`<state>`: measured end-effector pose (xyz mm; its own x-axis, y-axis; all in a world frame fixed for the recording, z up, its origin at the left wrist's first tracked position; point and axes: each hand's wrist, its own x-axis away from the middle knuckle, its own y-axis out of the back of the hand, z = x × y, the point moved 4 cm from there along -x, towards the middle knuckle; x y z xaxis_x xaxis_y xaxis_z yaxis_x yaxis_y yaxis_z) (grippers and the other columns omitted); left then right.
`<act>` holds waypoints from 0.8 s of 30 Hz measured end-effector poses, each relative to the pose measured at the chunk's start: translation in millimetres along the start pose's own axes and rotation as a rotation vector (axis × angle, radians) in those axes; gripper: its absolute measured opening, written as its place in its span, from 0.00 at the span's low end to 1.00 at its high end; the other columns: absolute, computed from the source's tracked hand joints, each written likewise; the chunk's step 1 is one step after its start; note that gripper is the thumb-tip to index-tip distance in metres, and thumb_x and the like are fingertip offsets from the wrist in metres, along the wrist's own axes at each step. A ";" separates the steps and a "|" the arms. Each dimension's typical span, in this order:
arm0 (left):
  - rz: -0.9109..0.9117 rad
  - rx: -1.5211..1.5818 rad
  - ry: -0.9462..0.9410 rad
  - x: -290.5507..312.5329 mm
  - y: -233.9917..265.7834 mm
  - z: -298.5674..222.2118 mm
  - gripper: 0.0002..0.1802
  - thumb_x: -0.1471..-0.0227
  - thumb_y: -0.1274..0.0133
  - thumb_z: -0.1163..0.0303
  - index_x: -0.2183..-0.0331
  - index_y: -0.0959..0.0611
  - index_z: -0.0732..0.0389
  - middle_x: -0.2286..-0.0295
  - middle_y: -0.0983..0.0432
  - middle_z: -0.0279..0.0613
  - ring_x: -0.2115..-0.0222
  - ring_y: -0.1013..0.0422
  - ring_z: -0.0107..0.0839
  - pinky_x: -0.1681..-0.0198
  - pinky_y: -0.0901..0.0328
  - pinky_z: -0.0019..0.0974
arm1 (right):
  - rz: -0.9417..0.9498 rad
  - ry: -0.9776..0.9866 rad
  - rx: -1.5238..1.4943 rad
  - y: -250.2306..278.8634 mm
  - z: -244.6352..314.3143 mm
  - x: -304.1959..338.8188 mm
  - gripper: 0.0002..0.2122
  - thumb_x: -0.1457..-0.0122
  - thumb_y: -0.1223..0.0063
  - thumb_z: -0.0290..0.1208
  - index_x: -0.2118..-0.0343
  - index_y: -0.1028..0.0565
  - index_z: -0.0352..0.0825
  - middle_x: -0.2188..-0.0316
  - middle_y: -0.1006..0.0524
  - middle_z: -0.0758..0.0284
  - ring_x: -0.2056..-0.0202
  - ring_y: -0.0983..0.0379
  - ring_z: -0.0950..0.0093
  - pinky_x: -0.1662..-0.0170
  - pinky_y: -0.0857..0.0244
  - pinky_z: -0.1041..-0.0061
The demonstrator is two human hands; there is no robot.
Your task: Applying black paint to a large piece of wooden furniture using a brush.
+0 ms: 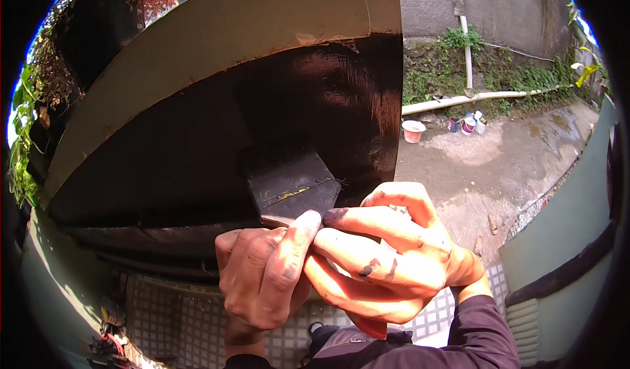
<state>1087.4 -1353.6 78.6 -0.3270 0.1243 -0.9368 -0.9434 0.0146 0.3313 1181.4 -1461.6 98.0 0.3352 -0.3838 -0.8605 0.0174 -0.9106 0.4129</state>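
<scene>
A wide paintbrush (pixel 294 184) coated in black juts out beyond my fingers, with a yellow streak across its dark head and a few stray bristles at its right edge. A bit of red, apparently its handle, shows under my right hand (pixel 387 257). That hand is closed around the brush, its fingers bent and smudged with dark paint. My left hand (pixel 266 270) is closed too, its fingertips meeting the right ones at the near edge of the brush head. What the left fingertips pinch is hidden.
Ahead stands a large panel (pixel 197 132), glossy black below a greyish-brown band (pixel 289 14). To the right lies concrete ground with an orange-white bucket (pixel 413 131) and several small cans (pixel 468 126) by a white pipe (pixel 485 97). A green panel (pixel 558 231) edges the right side.
</scene>
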 end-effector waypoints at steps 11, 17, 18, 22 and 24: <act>-0.191 -0.074 0.187 30.3 33.8 30.6 0.16 0.59 0.33 0.77 0.69 0.24 0.63 0.79 0.26 0.41 0.79 0.28 0.29 0.78 0.34 0.24 | -0.103 0.027 -0.407 7.7 -21.7 11.3 0.13 0.50 0.36 0.35 0.61 0.22 0.44 0.58 0.25 0.64 0.56 0.24 0.64 0.49 0.35 0.59; -0.718 0.321 0.828 49.6 29.5 42.2 0.15 0.58 0.43 0.66 0.72 0.31 0.61 0.73 0.38 0.33 0.72 0.41 0.22 0.66 0.41 0.25 | -0.907 -0.327 -0.542 28.4 -157.3 166.6 0.16 0.41 0.62 0.32 0.58 0.30 0.24 0.62 0.30 0.55 0.62 0.32 0.68 0.54 0.37 0.69; -0.765 0.391 0.852 61.4 29.0 54.0 0.16 0.56 0.48 0.64 0.64 0.28 0.59 0.69 0.37 0.35 0.67 0.37 0.25 0.64 0.37 0.27 | -0.924 -0.536 -0.510 17.3 -171.9 190.0 0.15 0.43 0.60 0.31 0.59 0.30 0.24 0.63 0.30 0.58 0.62 0.32 0.69 0.54 0.38 0.72; -0.967 0.556 0.961 30.1 13.2 57.4 0.12 0.53 0.47 0.66 0.65 0.28 0.59 0.73 0.36 0.32 0.76 0.37 0.19 0.74 0.40 0.23 | -0.864 -0.624 -0.676 -37.3 -181.6 201.2 0.14 0.43 0.59 0.29 0.61 0.29 0.24 0.68 0.31 0.62 0.68 0.38 0.75 0.62 0.43 0.76; -0.978 0.595 0.963 19.3 0.0 53.4 0.11 0.52 0.48 0.67 0.65 0.28 0.58 0.74 0.35 0.31 0.77 0.35 0.18 0.78 0.39 0.22 | -1.006 -0.708 -0.694 -64.2 -188.0 197.5 0.12 0.43 0.59 0.29 0.62 0.29 0.26 0.72 0.33 0.66 0.71 0.41 0.77 0.65 0.45 0.77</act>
<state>1084.0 -1298.2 66.4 0.2705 -0.8542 -0.4439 -0.7229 0.1243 -0.6797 1423.5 -1450.2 -42.3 -0.6319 0.1919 -0.7509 0.4856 -0.6571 -0.5766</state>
